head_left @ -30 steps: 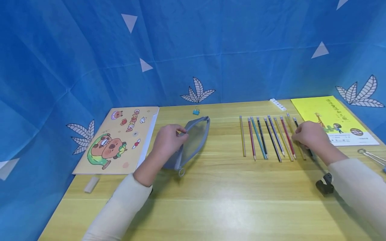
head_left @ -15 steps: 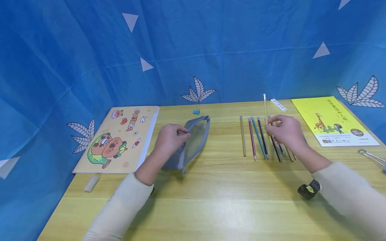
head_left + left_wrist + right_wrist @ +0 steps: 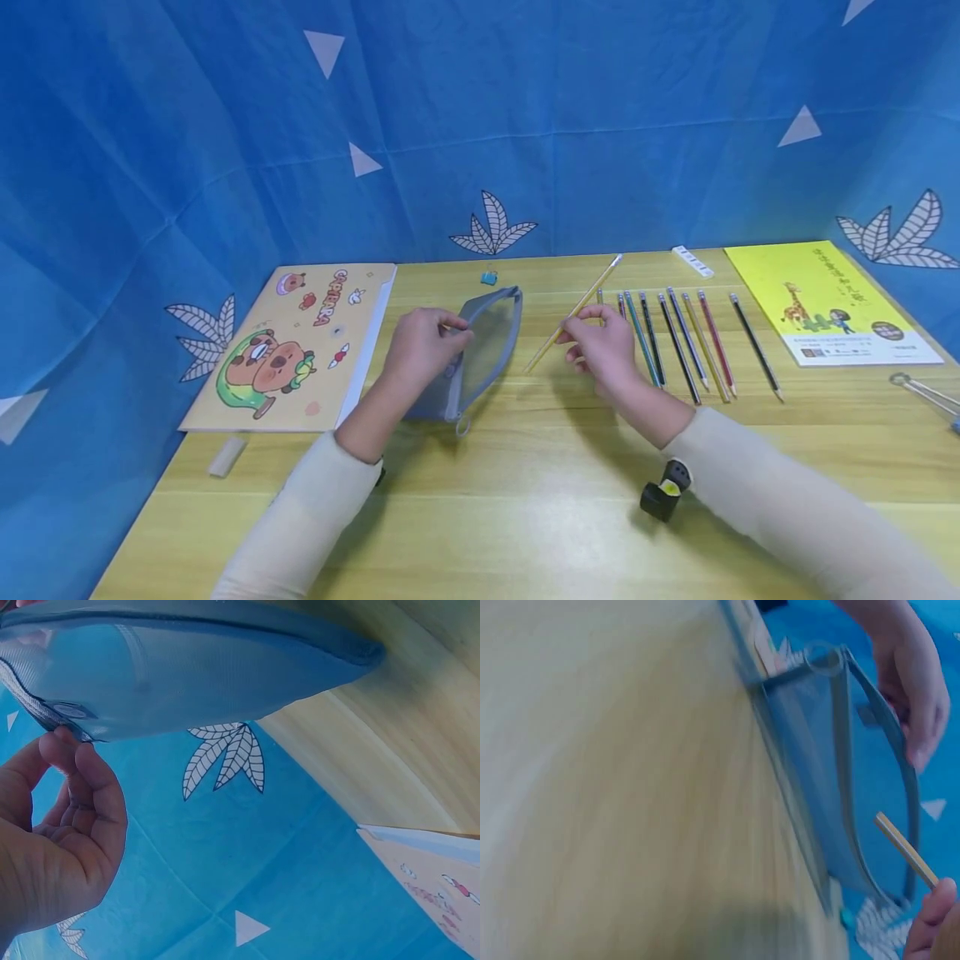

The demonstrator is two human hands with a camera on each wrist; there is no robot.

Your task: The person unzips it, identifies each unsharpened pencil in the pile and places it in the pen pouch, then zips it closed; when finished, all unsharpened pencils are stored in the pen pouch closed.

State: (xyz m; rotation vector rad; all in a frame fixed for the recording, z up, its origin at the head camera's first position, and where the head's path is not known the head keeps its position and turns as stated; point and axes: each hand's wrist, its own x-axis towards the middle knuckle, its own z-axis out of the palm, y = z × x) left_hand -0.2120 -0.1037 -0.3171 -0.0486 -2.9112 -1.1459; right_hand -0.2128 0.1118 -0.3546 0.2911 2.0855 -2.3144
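Grey mesh pouch (image 3: pixel 480 350) on the tabletop (image 3: pixel 525 500), mouth pulled open, upper rim lifted; seemingly nothing inside through the mesh, though not certain. Zip ring (image 3: pixel 462 427) hanging at the near end. Left hand (image 3: pixel 423 346) on the pouch's upper edge, fingers (image 3: pixel 90 795) curled and pinching the rim, as seen from the left wrist.

Right hand (image 3: pixel 603 346) just right of the pouch, fingers closed in a pinch round a yellow pencil (image 3: pixel 573 315). Pencil held off the tabletop, tilted: pale end up and away to the right, other end down toward the pouch mouth, near it but not inside. From the right wrist, blurred, blunt wooden end (image 3: pixel 904 847) just short of the open mouth, with the pouch rim and the left hand beyond.

Row of pencils (image 3: pixel 678 342) on the tabletop right of the right hand, roughly parallel, points toward the viewer: teal, black, red and tan among them, one dark pencil lying a little apart at the right end.

Cartoon folder (image 3: pixel 300 342) flat at the left, an eraser (image 3: pixel 227 457) near its front corner. Small blue clip (image 3: pixel 489 277) behind the pouch. Yellow book (image 3: pixel 825 300) at the far right, a white eraser (image 3: pixel 692 260) near its back corner. Blue cloth backdrop (image 3: pixel 480 125) all round.
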